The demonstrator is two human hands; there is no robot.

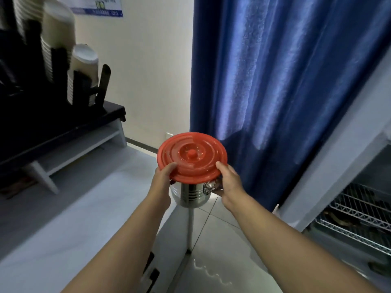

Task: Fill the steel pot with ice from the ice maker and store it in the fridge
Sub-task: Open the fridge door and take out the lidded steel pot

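A steel pot point(189, 193) with a ribbed shiny wall is held in the air between both hands. A round red lid point(192, 156) with a small knob covers it, so its inside is hidden. My left hand point(162, 174) grips the pot's left side, thumb on the lid's rim. My right hand point(228, 179) grips the right handle, thumb on the lid's edge. The fridge point(347, 210) stands open at the right, with wire shelves inside.
A white counter point(63, 218) runs along the left, its corner just under the pot. A black rack with stacked paper cups point(83, 75) stands at the far left. A blue curtain point(285, 70) hangs ahead. Glossy floor tiles point(222, 261) lie below.
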